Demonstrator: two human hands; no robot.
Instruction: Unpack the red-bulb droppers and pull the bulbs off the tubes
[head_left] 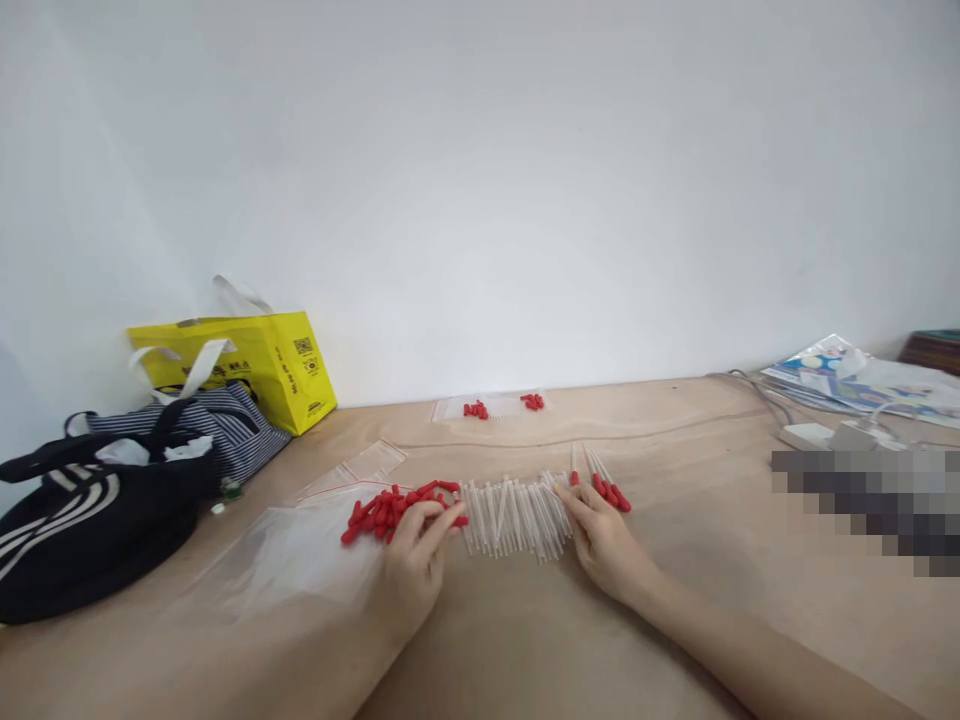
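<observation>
My left hand is closed in a pinch, with a red rubber bulb at its fingertips. Just behind its fingers lies a pile of red rubber bulbs on a clear plastic bag. A row of thin clear tubes is spread on the table between my hands. At the right end of this row, the thumb and forefinger of my right hand are closed on a clear tube. Beyond its knuckles lie several droppers, clear pointed tubes with red bulbs on their ends.
Near the wall lies another clear bag with red bulbs on it. At left stand a yellow bag, a striped bag and a black bag. On the right are white adapters, a cable and plastic-wrapped printed sheets.
</observation>
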